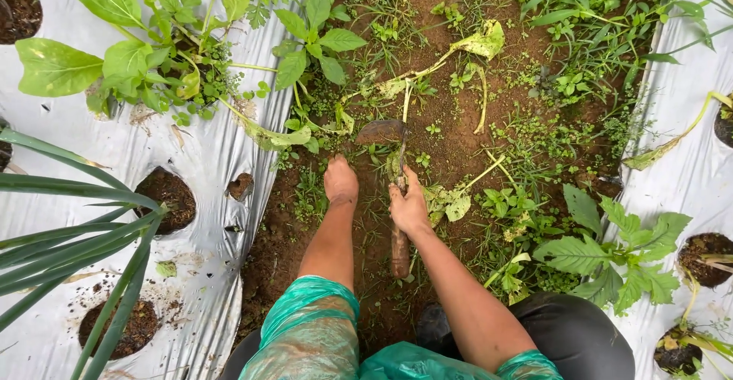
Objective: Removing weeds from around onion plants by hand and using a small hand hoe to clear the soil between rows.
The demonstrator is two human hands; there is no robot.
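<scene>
Plastic sheeting [206, 158], silver-grey, two strips flanking the furrow, pierced by round planting holes filled with dark earth.
Soil furrow [450, 120], brown, running up the middle, scattered with weeds [580, 51] and pulled, wilted leaves.
Leafy plants [153, 51], broad green leaves, upper left on the sheeting; long blade-like leaves at the left edge.
Hoe [398, 197], short wooden handle, dark blade resting on the soil at the furrow's centre.
Right hand [408, 206], fingers clamped around the hoe handle, just below the blade.
Left hand [340, 181], pressed to the ground beside the hoe; fingers hidden, so whether together or apart cannot be told.
</scene>
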